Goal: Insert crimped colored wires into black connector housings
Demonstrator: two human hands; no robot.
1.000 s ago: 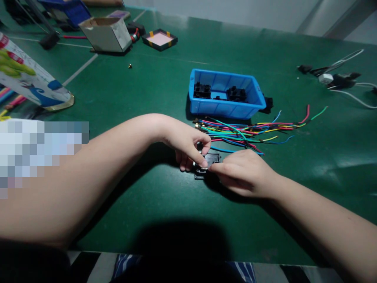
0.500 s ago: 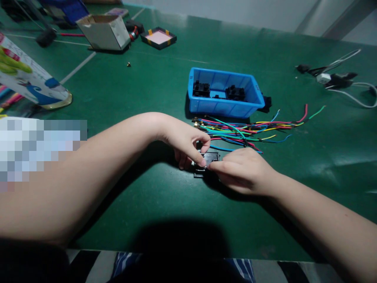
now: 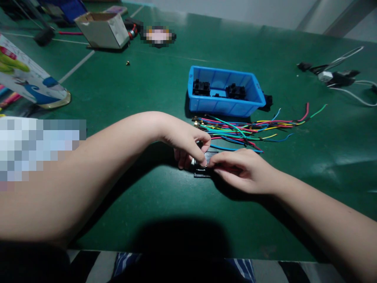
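Head-camera footage shows both hands met over a small black connector housing point(image 3: 203, 169) that lies on the green worktop point(image 3: 165, 196), near the middle. The left hand point(image 3: 188, 143) is curled, its thumb and forefinger pinched on the housing's left end, where a small silvery piece is seen at the fingertips. The right hand point(image 3: 243, 171) is closed in a pinch at the housing's right side, forefinger and thumb pressed together against it; whether anything thin is held between them cannot be told.

Just beyond the hands, a bundle of coloured wires point(image 3: 241, 131) is spread flat, its metal-tipped ends pointing left and its loose ends fanned out to the right. Farther back, touching the bundle's far edge, a blue plastic bin point(image 3: 253, 100) is set, with black connector parts point(image 3: 202, 87) inside it. At the far right, white and black cables point(image 3: 338, 76) are lying. At the far left, an open cardboard box point(image 3: 103, 29) is placed, and a printed package point(image 3: 29, 80) is seen at the left edge.
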